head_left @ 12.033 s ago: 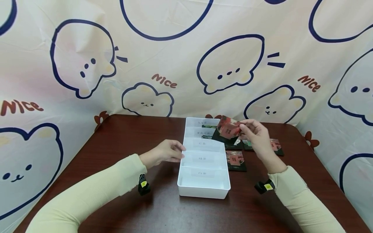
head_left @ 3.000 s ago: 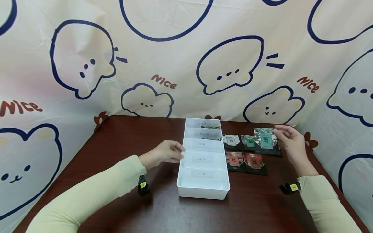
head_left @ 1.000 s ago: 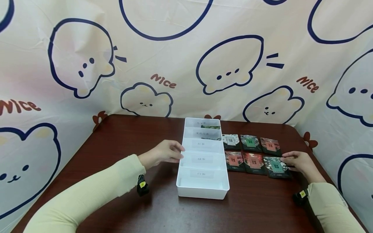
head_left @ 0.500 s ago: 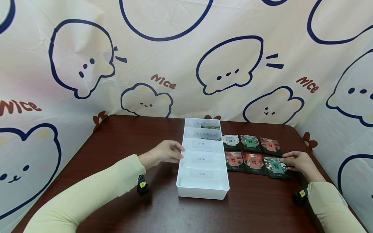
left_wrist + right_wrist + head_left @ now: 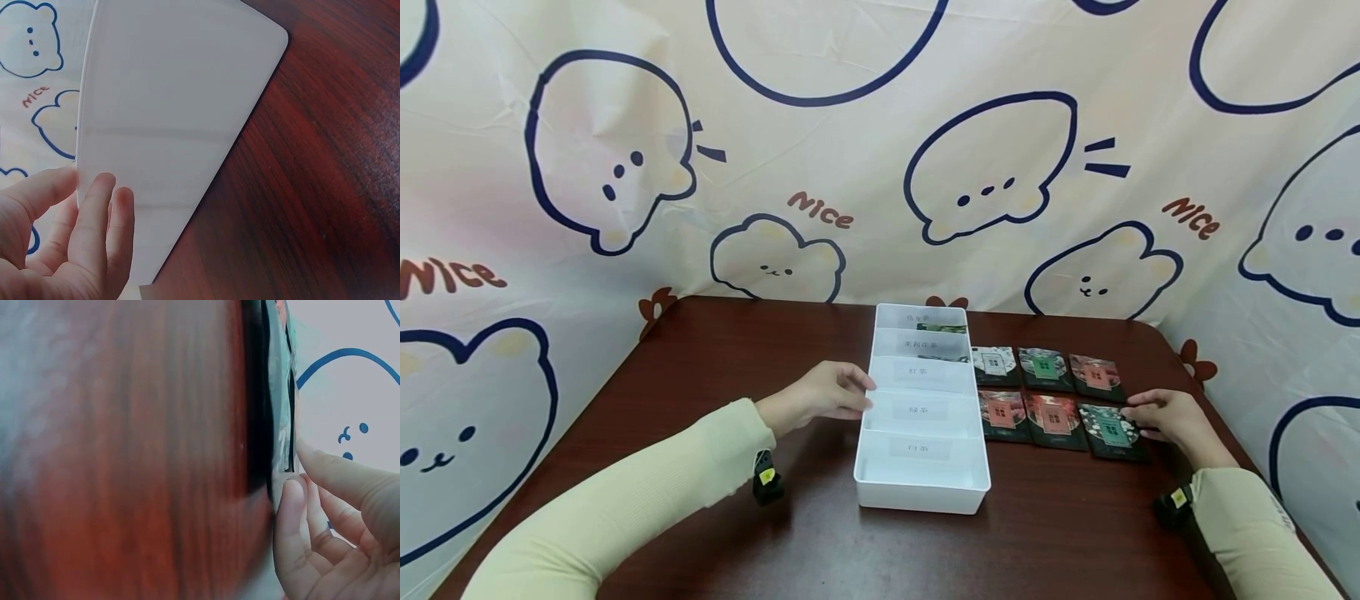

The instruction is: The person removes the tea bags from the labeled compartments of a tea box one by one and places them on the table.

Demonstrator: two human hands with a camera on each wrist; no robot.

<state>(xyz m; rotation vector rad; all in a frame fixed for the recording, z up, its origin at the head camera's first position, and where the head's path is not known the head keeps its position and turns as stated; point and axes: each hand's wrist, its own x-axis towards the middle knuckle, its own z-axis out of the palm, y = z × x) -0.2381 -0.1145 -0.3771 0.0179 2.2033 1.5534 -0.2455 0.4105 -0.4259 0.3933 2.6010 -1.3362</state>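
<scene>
A long white divided box (image 5: 919,496) with labelled compartments stands on the table. My left hand (image 5: 822,392) holds its left rim; in the left wrist view, the fingers (image 5: 90,231) lie against the outer wall at the edge. My right hand (image 5: 1172,421) pinches the right edge of a dark tea sachet (image 5: 1112,429) with a green label, lying at the right end of the front row. In the right wrist view, thumb and fingers (image 5: 290,506) meet at the sachet's edge. Green-patterned sachets (image 5: 942,328) show in the two farthest compartments.
Beside the box lie more tea sachets: a white-labelled one (image 5: 995,365), a green-labelled one (image 5: 1045,368) and a red-labelled one (image 5: 1097,377) behind, with two red-labelled sachets (image 5: 1055,419) in front. A cartoon-printed cloth (image 5: 865,150) hangs behind the dark wooden table (image 5: 737,533).
Earlier, my right hand carried a red-labelled sachet, then lifted a green-labelled one. That green one now lies in the front row, still pinched. The last second shows almost no motion; my left hand stays put.
</scene>
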